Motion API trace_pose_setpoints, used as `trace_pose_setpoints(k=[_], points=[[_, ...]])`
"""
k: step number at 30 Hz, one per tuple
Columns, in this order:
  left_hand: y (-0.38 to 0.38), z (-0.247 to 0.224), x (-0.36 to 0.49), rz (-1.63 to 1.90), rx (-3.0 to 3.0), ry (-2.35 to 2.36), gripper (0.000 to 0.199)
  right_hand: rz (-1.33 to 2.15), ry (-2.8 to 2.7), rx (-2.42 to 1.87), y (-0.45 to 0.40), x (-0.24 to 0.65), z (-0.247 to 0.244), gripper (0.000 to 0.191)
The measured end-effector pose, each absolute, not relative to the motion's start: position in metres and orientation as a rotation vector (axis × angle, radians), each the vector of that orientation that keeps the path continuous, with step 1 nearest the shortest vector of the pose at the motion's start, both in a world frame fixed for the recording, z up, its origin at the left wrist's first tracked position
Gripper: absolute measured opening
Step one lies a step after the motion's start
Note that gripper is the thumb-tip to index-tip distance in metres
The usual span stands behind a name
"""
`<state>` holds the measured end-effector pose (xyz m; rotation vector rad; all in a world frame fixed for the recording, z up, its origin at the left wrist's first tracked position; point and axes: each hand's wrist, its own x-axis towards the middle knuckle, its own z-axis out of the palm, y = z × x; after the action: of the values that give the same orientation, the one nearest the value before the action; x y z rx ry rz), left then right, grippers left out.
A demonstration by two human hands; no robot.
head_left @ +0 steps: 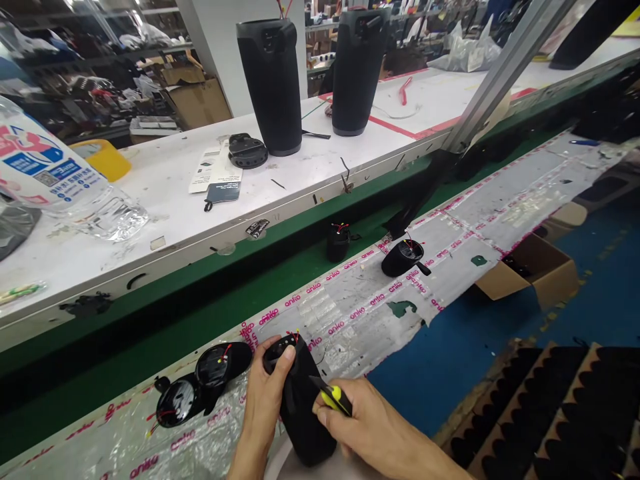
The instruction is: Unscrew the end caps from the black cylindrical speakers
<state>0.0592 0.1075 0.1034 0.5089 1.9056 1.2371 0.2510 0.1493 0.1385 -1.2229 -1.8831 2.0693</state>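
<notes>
My left hand (273, 377) is wrapped round the upper end of a black speaker housing (306, 417), its thumb at the open rim where small coloured wires stick out. In my right hand (357, 417) is a yellow-and-black utility knife (334, 398), its blade pointing at the side of the housing. Whether the blade touches the fabric I cannot tell. Left of my left hand, two more black housings (179, 400) (225, 360) lie on the plastic-covered ledge (200, 453), red wires showing at their open ends.
Farther along the ledge lies another speaker housing (400, 259); one more (339, 243) stands on the green conveyor belt (300, 267). Two tall speakers (273, 87) (357, 73) stand on the white shelf (185, 227), with a water bottle (60, 173) at left. Boxed rows of black parts (545, 407) fill the lower right.
</notes>
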Motion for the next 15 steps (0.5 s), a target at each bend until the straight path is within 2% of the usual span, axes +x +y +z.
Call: trace_pose_setpoints(k=[5,7,9,15], points=[[0.108,0.114,0.069,1.208,0.545,1.835,0.061,1.813,-1.934,-1.146,0.158,0.249,0.151,0.029],[0.109,0.116,0.073,1.209,0.561,1.828,0.057,1.747,-1.861,-1.06,0.16,0.246,0.155,0.023],[0.109,0.116,0.074,1.202,0.573,1.822,0.056,1.778,-1.751,-0.962,0.159,0.241,0.156,0.019],[0.111,0.112,0.075,1.14,0.606,1.729,0.06,2.081,-1.34,-0.82,0.155,0.222,0.144,0.043]])
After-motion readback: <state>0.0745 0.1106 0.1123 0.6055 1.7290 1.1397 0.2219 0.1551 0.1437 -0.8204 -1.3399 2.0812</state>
